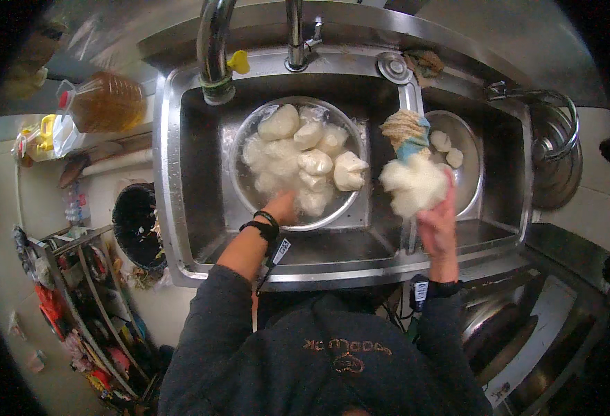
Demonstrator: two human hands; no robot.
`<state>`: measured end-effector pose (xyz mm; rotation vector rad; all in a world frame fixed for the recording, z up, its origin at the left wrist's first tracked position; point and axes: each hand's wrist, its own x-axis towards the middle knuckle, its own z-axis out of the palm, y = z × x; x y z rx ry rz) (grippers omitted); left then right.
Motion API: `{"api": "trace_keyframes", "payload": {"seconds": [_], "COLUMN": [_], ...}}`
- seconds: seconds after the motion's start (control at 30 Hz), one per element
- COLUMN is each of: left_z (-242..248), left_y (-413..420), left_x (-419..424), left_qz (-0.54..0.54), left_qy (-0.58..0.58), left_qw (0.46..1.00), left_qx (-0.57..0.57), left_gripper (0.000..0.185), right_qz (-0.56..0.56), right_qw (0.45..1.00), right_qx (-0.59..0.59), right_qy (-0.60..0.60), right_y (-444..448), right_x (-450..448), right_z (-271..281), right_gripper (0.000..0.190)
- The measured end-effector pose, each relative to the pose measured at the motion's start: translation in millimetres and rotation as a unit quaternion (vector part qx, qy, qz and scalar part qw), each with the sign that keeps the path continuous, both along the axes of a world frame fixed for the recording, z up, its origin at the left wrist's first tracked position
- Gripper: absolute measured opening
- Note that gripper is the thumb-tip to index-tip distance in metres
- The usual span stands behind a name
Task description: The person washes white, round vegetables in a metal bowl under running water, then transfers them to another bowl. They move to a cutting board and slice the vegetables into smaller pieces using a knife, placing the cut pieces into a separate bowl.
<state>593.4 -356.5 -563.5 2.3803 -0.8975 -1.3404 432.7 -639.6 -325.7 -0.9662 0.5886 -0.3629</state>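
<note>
A round metal bowl (235,179) of water stands in the left basin of a steel sink, filled with peeled white lumps (315,162), seemingly root vegetables. My left hand (283,207) dips in over the bowl's near edge; its fingers are blurred and partly hidden under water, so its hold cannot be made out. Above the sink divider, my right hand (436,223) grips a knobbly cream-white lump (413,184), blurred by motion. Behind this lump, a second metal bowl (474,156) in the right basin holds two small white pieces (448,148).
A tan and blue cloth (406,130) drapes over the divider. The faucet spout (216,62) overhangs the left basin. An oil jug (107,103) lies to the left, above a black-lined waste bin (136,226) and a cluttered metal rack (89,307).
</note>
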Motion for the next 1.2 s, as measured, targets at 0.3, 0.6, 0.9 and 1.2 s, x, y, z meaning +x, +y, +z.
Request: {"api": "trace_keyframes", "payload": {"seconds": [0.3, 0.6, 0.9, 1.2], "left_z": [23.4, 70.0, 124.1, 93.5], "left_y": [-27.5, -10.1, 2.0, 6.9], "left_x": [12.8, 36.9, 23.1, 8.3], "left_qz": [-0.059, 0.332, 0.344, 0.217], "left_qy": [0.045, 0.410, 0.498, 0.214], "left_qw": [0.990, 0.845, 0.737, 0.875], "left_qx": [0.120, -0.091, -0.302, -0.376], "left_gripper": [0.059, 0.056, 0.077, 0.069], "right_qz": [-0.253, 0.054, 0.308, 0.201], "right_qw": [0.948, 0.976, 0.917, 0.953], "right_qx": [-0.040, -0.153, 0.178, 0.096], "right_qy": [0.189, 0.148, 0.180, 0.204], "right_y": [-118.4, -30.9, 116.3, 133.2], "right_x": [-54.4, -22.7, 73.5, 84.5], "right_z": [-72.3, -47.7, -104.3, -123.3], "right_gripper": [0.077, 0.047, 0.072, 0.070]}}
